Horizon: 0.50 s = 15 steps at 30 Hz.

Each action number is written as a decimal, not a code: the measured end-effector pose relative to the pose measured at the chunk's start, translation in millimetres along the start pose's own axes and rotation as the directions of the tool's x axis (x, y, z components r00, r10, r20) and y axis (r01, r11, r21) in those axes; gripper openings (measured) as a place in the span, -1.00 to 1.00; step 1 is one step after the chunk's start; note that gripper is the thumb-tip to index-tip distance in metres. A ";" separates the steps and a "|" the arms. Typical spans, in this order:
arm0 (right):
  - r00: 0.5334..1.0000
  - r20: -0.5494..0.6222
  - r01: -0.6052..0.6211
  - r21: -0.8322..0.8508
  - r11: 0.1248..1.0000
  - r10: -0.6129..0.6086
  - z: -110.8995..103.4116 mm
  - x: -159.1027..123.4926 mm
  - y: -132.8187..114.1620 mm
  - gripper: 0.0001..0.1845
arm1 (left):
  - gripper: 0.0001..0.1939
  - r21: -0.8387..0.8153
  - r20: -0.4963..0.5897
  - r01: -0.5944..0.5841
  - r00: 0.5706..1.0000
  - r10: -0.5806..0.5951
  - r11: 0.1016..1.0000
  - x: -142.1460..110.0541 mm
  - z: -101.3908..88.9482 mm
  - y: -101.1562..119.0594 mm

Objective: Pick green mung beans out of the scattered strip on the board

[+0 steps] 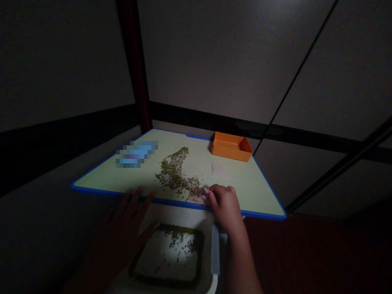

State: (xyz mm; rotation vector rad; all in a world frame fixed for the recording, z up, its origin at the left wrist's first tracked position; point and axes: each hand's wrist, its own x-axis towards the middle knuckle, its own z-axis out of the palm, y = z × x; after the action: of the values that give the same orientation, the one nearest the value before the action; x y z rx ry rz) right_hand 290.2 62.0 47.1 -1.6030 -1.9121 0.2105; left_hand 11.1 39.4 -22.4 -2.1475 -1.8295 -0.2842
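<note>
Small green beans (174,169) lie in a loose scattered band across the middle of a pale table (245,188) with a blue rim. My right hand (226,204) is over the front edge, its fingers bent and pinched together. Whatever they hold, if anything, is hidden. Just left of its fingertips sits a pinkish-brown patch of mixed grains (196,194). Beyond that hand is a small pile of pale grains (219,170). In shadow at the front edge, my left hand (122,228) has its fingers spread, holding nothing visible. Below the edge, a white container (211,281) has more green beans inside.
An orange open box (231,152) stands at the table's back right. On the left lies a blue item (137,154), blurred by pixels. Grey wall panels (208,61) rise close behind the table, and a dark red post (134,61) stands at its back left corner.
</note>
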 end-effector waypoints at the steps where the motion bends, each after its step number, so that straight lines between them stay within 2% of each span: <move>1: 1.000 -0.006 -0.003 -0.007 1.000 0.003 0.8 0.2 -0.3 -0.76 | -0.27 0.003 -0.006 -0.004 1.000 0.004 1.000 -0.1 1.0 -0.5; 7: 1.000 -0.019 -0.006 -0.001 1.000 0.006 4.2 1.1 -4.1 -0.76 | -0.28 0.026 -0.061 -0.026 0.998 0.027 0.999 -0.5 3.9 -2.4; 15: 1.000 -0.011 -0.014 0.008 1.000 0.014 4.2 1.6 -2.0 -0.76 | -0.29 0.011 -0.067 -0.030 0.997 0.031 0.999 -1.2 2.7 -2.0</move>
State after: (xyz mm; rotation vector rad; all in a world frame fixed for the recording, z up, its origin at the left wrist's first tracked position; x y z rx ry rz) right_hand 286.1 64.1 45.3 -1.6094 -1.8892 0.2145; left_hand 8.9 39.5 -25.1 -2.1306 -1.7565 -0.3356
